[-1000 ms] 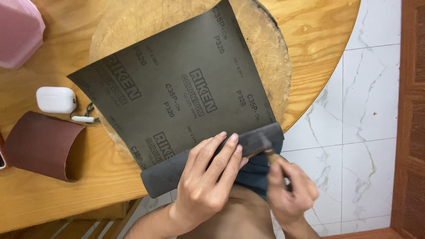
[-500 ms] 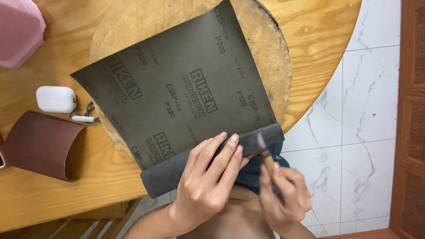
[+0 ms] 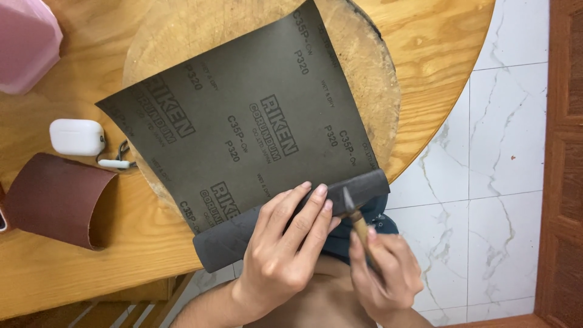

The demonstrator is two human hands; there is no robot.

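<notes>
Sandpaper sheet (image 3: 243, 121), dark grey, lying printed side up across round wooden board (image 3: 376, 79) on round wooden table (image 3: 437, 36), near edge folded over. At far left, pink container (image 3: 24, 42), white earbud case (image 3: 76, 136), brown sanding roll (image 3: 54, 197). Left hand (image 3: 282, 249) pressing flat on fold, fingers spread and open, gripping nothing. Just right, right hand (image 3: 385, 273) closing around wooden handle of small knife (image 3: 352, 209), blade touching fold's edge.
</notes>
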